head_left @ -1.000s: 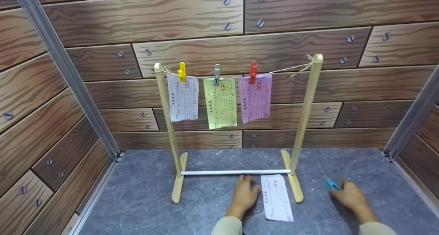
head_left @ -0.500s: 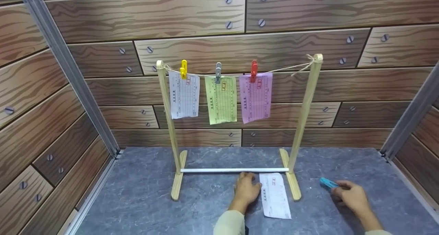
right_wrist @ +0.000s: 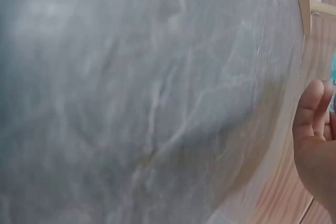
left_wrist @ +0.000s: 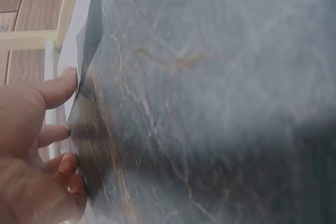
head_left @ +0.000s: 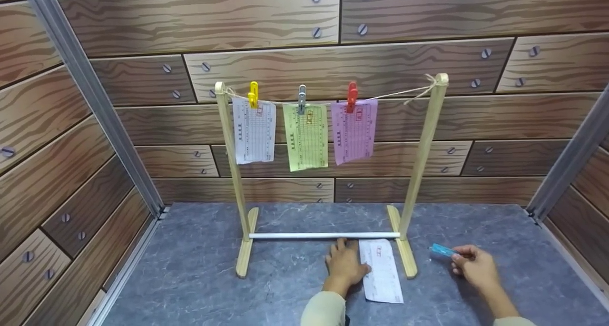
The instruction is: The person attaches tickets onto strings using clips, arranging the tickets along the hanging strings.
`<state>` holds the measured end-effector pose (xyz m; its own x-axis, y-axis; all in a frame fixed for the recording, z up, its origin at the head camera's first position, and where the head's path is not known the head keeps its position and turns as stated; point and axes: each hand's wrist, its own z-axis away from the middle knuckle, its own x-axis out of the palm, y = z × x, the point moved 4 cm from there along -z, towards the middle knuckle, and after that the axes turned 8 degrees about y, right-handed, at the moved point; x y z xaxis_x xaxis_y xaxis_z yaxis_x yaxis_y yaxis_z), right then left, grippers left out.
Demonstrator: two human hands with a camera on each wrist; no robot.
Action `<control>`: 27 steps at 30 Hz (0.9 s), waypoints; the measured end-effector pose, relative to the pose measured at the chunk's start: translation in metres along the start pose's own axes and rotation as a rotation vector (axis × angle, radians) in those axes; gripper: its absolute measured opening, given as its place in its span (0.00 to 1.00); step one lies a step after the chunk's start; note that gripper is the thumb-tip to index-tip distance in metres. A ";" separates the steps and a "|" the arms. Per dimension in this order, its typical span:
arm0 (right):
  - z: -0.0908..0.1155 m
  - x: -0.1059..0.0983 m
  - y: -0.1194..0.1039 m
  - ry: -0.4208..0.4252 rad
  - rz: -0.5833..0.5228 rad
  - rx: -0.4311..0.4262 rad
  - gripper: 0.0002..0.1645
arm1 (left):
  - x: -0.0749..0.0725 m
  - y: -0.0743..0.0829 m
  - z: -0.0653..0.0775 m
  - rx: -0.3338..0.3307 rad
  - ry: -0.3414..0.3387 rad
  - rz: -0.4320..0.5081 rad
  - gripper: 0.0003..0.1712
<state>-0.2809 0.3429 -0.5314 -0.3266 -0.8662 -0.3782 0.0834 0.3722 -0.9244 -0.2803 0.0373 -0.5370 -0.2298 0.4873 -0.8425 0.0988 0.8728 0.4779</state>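
A white printed slip point(head_left: 384, 276) lies on the table between the feet of a wooden rack. My left hand point(head_left: 343, 266) rests at its left edge, fingers spread and the thumb touching the paper. In the left wrist view the edge of the slip point(left_wrist: 79, 35) stands a little off the table beside the thumb. To the right of the rack my right hand point(head_left: 479, 268) pinches a blue clothespin point(head_left: 441, 250) just above the table, its free end pointing left. The right wrist view shows only a sliver of that clothespin point(right_wrist: 333, 72).
From the rack's string point(head_left: 395, 95) hang a white slip point(head_left: 254, 135) on a yellow clothespin point(head_left: 253, 95), a green slip point(head_left: 307, 140) on a grey one and a pink slip point(head_left: 354, 135) on a red one. A white rod point(head_left: 304, 235) joins the rack's posts near the table.
The blue clothespin has moved left with my right hand and turned in the fingers. My left thumb has shifted right onto the edge of the slip on the table.
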 end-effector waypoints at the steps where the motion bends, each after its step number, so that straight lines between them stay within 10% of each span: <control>1: 0.000 0.000 -0.001 0.007 -0.007 -0.004 0.11 | 0.000 0.000 0.000 0.000 -0.001 -0.006 0.37; 27: 0.002 0.003 0.006 -0.112 -0.117 0.149 0.33 | -0.001 -0.010 0.006 -0.014 0.181 0.231 0.11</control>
<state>-0.2792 0.3415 -0.5380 -0.2361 -0.9354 -0.2632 0.1924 0.2205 -0.9562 -0.2752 0.0284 -0.5421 -0.3715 0.6595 -0.6535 0.1557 0.7381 0.6564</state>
